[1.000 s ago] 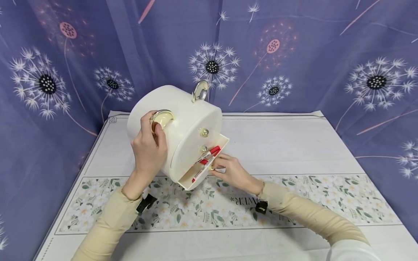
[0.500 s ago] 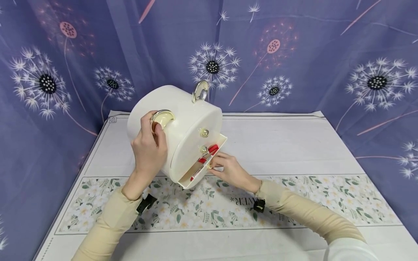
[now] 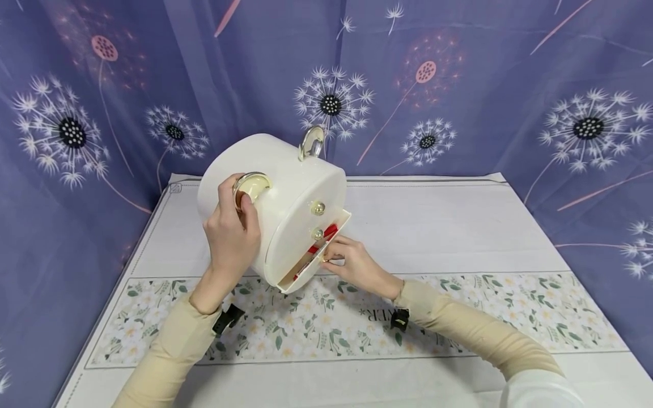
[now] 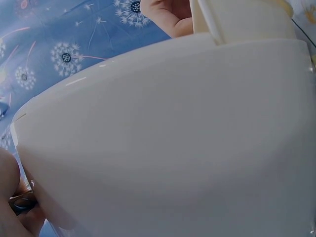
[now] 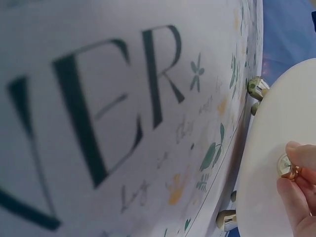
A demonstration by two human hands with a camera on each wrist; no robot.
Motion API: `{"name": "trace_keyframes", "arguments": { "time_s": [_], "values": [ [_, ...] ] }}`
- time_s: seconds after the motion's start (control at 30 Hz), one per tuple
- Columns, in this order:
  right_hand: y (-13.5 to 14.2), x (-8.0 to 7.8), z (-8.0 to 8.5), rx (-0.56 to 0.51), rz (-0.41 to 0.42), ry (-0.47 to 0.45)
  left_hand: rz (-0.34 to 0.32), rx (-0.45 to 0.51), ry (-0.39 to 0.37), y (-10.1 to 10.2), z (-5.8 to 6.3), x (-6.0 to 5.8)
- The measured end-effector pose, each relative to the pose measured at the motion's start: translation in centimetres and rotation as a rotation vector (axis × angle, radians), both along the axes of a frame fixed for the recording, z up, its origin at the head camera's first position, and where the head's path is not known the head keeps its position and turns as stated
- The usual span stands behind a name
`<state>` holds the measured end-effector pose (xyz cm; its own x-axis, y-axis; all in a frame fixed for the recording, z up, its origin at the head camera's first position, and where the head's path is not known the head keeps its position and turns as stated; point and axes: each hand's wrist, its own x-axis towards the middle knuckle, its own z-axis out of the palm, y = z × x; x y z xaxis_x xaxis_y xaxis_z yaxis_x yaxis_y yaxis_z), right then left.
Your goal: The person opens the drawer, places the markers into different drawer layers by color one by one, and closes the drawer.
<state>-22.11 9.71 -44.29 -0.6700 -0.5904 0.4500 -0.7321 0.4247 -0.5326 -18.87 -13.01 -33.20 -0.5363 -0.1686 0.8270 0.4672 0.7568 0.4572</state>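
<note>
A white rounded drawer box (image 3: 275,170) with gold knobs stands on the table. My left hand (image 3: 232,232) grips its near ear-shaped ring (image 3: 253,182), thumb inside the rim. The lowest drawer (image 3: 311,273) is partly out, holding red-and-white markers (image 3: 330,230). My right hand (image 3: 354,263) is at the drawer's front; in the right wrist view its fingers pinch the round gold knob (image 5: 285,165). The left wrist view is mostly filled by the box's white side (image 4: 163,143), with the drawer (image 4: 252,22) jutting out at the top.
A second ear-shaped ring (image 3: 312,141) rises on the box's far side. Short gold feet (image 5: 227,220) show under the box in the right wrist view. A floral-printed strip (image 3: 459,334) crosses the white tablecloth (image 3: 433,221). A blue dandelion curtain (image 3: 255,68) hangs behind.
The lowest drawer has slid inward, so less of the markers shows. My right hand has moved left with it, still on the knob. My left hand stays on the ring.
</note>
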Motion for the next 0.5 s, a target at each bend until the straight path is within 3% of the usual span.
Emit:
{"name": "trace_keyframes", "arguments": {
  "time_s": [0.5],
  "values": [
    [-0.27, -0.16, -0.14, -0.019, 0.005, -0.006, 0.004, 0.003, 0.004, 0.05, 0.05, -0.03]
  ]
}}
